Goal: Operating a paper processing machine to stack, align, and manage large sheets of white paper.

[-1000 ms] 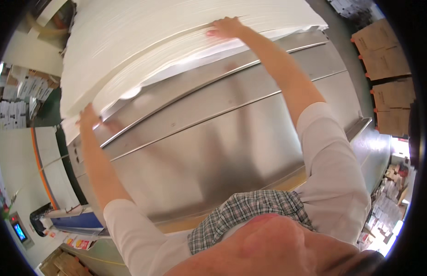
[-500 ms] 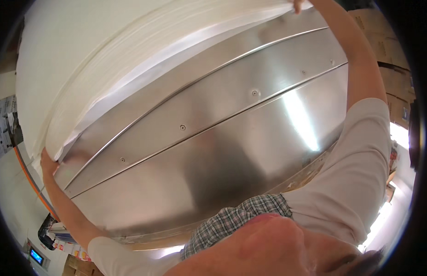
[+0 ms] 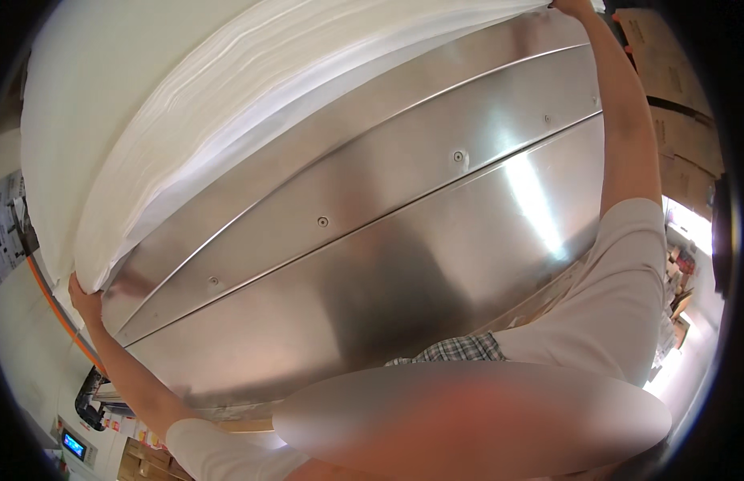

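A thick stack of white sheets [image 3: 188, 112], paper or thin cloth, lies over the far side of a shiny metal table. Its many thin layers show along the near edge, which bows in a long curve. At the near left corner, my left hand [image 3: 86, 298] is closed on the stack's edge. My right arm reaches far out to the opposite corner, where my right hand [image 3: 574, 6] grips the edge of the stack. The picture's top rim cuts off part of that hand, so some fingers are hidden.
The metal table [image 3: 372, 264] has a raised lip, a long seam and several screws. Cardboard boxes [image 3: 669, 64] are piled at the right. An orange strip [image 3: 59, 313] runs along the left, above a small lit screen [image 3: 74, 446] at the lower left.
My right hand has moved right and toward the picture's top rim. My left hand sits slightly lower. The layers along the stack's near edge show wider and more spread.
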The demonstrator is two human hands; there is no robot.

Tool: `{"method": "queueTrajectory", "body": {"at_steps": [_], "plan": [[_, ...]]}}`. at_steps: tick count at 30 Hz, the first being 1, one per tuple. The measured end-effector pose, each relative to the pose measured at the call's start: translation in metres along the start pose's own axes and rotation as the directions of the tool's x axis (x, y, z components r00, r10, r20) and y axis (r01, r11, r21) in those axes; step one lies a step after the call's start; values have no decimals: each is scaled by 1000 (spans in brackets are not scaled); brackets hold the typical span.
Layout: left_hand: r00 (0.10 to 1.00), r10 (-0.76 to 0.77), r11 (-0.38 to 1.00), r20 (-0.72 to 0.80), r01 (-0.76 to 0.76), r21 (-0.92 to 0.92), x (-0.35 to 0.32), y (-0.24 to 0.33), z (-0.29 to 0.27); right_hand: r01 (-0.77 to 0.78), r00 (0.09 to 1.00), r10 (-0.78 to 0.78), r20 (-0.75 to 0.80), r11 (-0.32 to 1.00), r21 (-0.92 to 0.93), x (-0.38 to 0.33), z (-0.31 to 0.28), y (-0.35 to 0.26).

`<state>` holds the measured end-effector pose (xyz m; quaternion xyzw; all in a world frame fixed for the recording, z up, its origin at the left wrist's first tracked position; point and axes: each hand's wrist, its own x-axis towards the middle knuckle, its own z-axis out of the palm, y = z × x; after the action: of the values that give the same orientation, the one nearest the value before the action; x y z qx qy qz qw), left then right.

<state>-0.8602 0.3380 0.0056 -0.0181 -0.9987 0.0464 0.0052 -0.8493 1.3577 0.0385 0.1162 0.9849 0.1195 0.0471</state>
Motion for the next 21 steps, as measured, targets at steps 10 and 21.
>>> {"method": "queueTrajectory", "body": {"at_steps": [10, 21], "plan": [[978, -66, 996, -200, 54, -64, -8, -25, -61, 120, 984, -78, -160, 955, 272, -15, -58, 46], [928, 125, 986, -351, -155, -60, -172, -24, -96, 200, 832, -143, -536, 979, 50, -193, 30, 180]]}}
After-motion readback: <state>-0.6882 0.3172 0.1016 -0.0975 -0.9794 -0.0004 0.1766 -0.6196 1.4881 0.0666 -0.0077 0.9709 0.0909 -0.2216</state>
